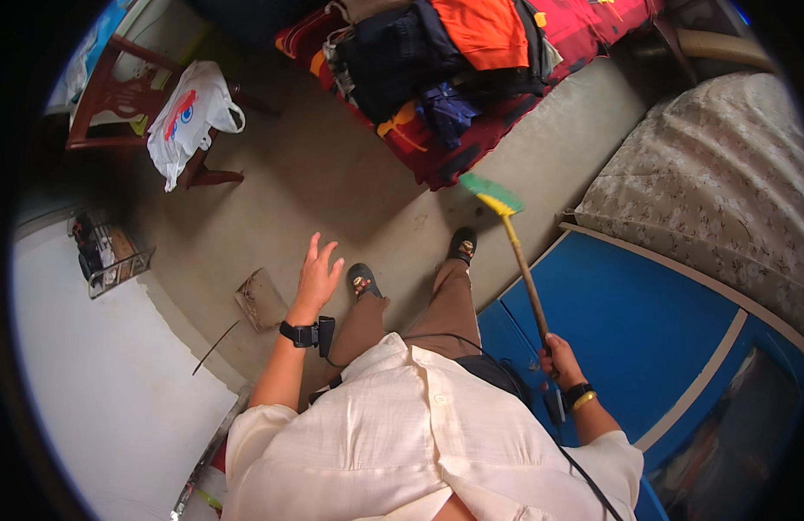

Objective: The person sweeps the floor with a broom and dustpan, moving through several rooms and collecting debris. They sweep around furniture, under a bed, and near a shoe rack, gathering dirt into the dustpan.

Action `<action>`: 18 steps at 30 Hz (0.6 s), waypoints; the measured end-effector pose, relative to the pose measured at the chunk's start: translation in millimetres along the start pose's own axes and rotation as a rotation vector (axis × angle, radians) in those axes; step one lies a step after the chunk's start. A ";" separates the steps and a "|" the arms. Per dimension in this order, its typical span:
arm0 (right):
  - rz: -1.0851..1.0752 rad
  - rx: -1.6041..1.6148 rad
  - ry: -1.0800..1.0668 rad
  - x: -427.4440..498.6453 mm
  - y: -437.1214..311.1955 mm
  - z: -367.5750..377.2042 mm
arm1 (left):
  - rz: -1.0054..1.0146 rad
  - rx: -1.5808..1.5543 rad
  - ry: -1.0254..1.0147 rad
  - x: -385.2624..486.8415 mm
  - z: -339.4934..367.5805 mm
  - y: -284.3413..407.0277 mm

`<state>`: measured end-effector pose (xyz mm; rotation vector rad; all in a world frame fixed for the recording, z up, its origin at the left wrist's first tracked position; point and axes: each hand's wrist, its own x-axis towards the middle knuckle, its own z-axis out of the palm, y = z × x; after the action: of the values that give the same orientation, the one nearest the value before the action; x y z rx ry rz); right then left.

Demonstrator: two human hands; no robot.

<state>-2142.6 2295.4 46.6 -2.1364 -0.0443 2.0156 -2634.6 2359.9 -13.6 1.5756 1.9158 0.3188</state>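
Note:
My right hand [557,362] is closed around the lower end of a broom [529,284] with a brown handle and a yellow head. Its green bristles [493,191] hang over the concrete floor, close to the corner of a red patterned cover. My left hand [319,277] holds nothing; its fingers are spread in the air above the floor. To its lower left is a worn dustpan [261,299] beside a thin dark rod [216,347]. Both wrists wear black straps with devices.
A bed with a red cover [506,133] bears piled clothes [402,52]. At upper left, a white plastic bag [190,120] hangs on a wooden chair [83,120]. A blue cabinet [623,286] and a floral cloth cover [708,176] stand at right. A wire rack [122,270] is at left.

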 end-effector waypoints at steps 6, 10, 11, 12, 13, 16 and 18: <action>-0.009 0.249 0.011 103.4 12.3 98.4 | -0.028 0.060 0.012 -57.3 -55.3 -98.9; 0.060 0.109 -0.082 85.5 96.6 159.4 | -0.163 0.061 -0.008 -93.0 -81.0 -137.8; 0.099 0.133 -0.081 69.9 112.1 163.7 | -0.175 0.066 -0.001 -99.1 -82.9 -143.9; 0.134 0.106 -0.091 54.0 119.9 161.3 | -0.213 0.071 0.001 -104.1 -82.1 -148.2; 0.174 0.130 -0.147 38.9 125.4 158.1 | -0.188 0.069 0.003 -108.5 -79.7 -150.7; 0.293 0.260 -0.268 1.0 118.4 131.7 | -0.190 0.063 0.005 -120.5 -71.9 -155.9; 0.244 0.262 -0.274 -20.8 115.4 116.4 | -0.198 0.042 0.001 -129.3 -65.5 -155.9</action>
<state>-2272.9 2193.9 42.2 -1.7683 0.4342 2.2879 -2786.5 2210.9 -8.7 1.3976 2.0712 0.1968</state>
